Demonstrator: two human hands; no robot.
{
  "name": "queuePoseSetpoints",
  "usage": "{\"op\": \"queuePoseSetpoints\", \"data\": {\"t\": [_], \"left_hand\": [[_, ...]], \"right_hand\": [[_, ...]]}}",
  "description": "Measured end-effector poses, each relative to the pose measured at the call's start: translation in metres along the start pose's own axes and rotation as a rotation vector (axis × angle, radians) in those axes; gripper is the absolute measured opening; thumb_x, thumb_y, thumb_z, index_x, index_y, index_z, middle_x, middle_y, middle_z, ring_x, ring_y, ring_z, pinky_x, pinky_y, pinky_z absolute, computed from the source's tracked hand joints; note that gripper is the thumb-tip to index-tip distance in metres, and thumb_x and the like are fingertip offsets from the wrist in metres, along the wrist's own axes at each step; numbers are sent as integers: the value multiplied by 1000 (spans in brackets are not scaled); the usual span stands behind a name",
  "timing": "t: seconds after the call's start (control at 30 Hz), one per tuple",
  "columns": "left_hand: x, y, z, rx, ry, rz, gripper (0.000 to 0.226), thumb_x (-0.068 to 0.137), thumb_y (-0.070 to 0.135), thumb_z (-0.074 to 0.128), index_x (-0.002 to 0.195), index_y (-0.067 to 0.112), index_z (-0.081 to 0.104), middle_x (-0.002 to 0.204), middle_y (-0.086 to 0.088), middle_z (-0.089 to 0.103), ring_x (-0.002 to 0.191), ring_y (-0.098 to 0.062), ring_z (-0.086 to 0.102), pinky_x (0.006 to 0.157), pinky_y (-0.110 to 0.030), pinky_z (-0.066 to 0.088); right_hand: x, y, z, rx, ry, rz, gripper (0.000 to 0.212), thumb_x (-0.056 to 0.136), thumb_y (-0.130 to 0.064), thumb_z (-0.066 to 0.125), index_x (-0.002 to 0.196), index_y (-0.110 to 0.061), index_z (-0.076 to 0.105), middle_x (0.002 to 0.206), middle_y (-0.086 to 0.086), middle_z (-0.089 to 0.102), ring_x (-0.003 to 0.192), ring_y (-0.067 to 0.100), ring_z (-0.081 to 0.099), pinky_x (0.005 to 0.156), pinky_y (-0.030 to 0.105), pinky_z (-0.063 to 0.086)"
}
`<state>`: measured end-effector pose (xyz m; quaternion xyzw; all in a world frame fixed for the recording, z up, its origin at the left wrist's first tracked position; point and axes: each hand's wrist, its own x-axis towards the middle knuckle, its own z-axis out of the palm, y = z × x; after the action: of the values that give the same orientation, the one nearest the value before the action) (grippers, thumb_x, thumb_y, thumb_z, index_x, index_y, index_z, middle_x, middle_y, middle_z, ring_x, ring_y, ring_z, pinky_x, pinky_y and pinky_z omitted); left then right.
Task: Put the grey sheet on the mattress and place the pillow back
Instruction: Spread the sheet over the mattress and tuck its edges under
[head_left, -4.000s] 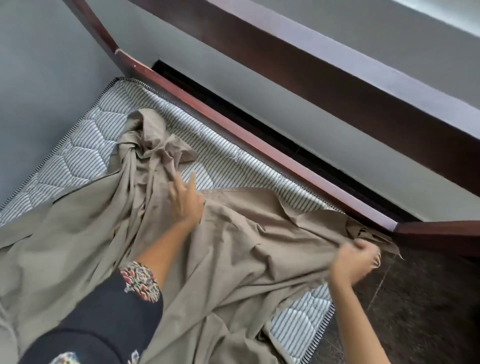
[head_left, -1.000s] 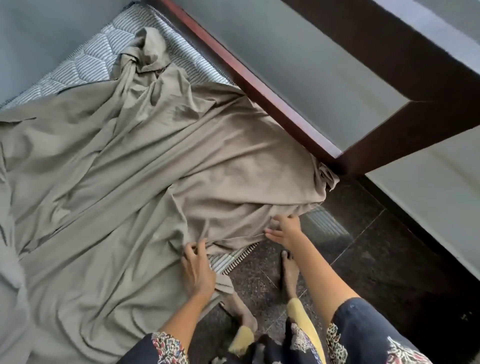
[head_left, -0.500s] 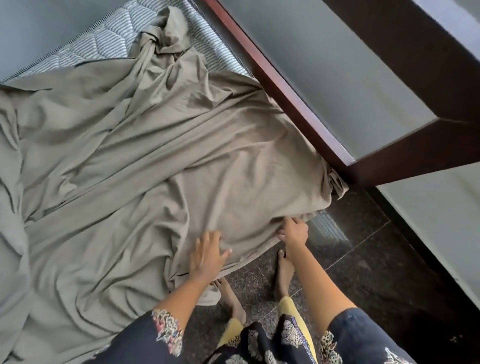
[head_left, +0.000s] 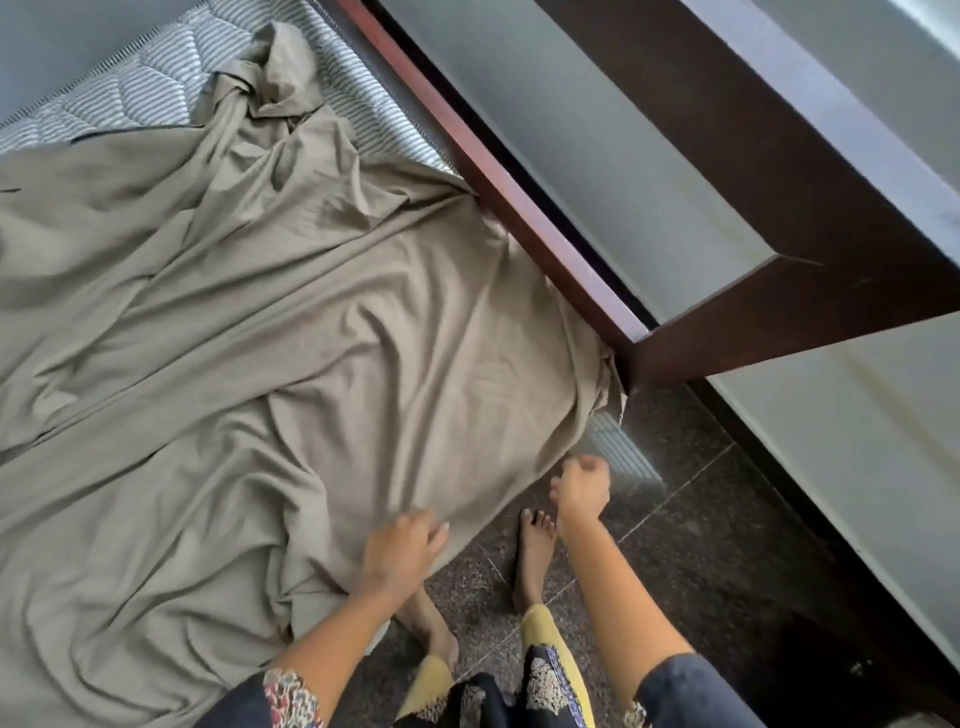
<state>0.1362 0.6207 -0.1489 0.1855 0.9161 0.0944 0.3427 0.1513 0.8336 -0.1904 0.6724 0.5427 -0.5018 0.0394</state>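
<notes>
Now, right hand (head_left: 579, 488): off grey sheet (head_left: 311, 338) edge, curled, empty.
left hand (head_left: 402, 551): still on sheet edge, fingers relaxed.
mattress (head_left: 156, 83): far corner bare.

Grey wall (head_left: 52, 47), wood frame (head_left: 519, 208), floor (head_left: 701, 545) — perhaps granite

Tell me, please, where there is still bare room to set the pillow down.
Bare mattress shows at the far end, between the wall, the bunched knot of the sheet and the wooden frame. The dark floor right of the feet is also free. The near edge is crowded: left hand on the sheet, right hand just off it.
</notes>
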Motion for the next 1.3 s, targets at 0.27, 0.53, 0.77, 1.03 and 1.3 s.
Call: {"op": "queuePoseSetpoints", "data": {"t": [0.27,0.53,0.77,1.03,1.3], "left_hand": [[55,26,-20,-120,152,-268,20,90,28,60,103,16,50,111,-5,51,101,-25,53,83,-34,43],[38,17,-19,-4,-93,-149,12,86,28,56,78,21,49,98,0,56,91,-22,61,73,-31,45],[27,36,-1,74,143,-141,32,86,49,54,84,19,43,92,3,54,87,-20,55,68,-33,50],[18,25,15,94,88,-144,9,89,15,58,93,17,50,102,-3,55,84,-22,55,73,-33,41],[-7,38,32,72,-167,-161,23,93,40,53,80,23,44,87,3,61,78,-18,57,67,-31,44]], "right_hand": [[44,-99,-5,180,-35,-35,7,96,-24,48,95,-18,52,76,9,58,46,18,55,51,33,54],[71,-44,-49,6,69,109,21,95,-14,46,114,-9,55,103,15,60,79,33,65,67,41,56],[69,-20,-40,-68,-151,105,25,94,-18,47,110,-3,59,81,13,63,63,25,61,59,33,54],[37,-49,2,5,-345,-130,23,100,-16,35,85,-8,51,75,11,58,57,19,58,59,35,52],[29,13,-21,-199,-127,55,23,93,-17,38,105,-11,57,109,16,64,96,33,62,85,45,51]]}}
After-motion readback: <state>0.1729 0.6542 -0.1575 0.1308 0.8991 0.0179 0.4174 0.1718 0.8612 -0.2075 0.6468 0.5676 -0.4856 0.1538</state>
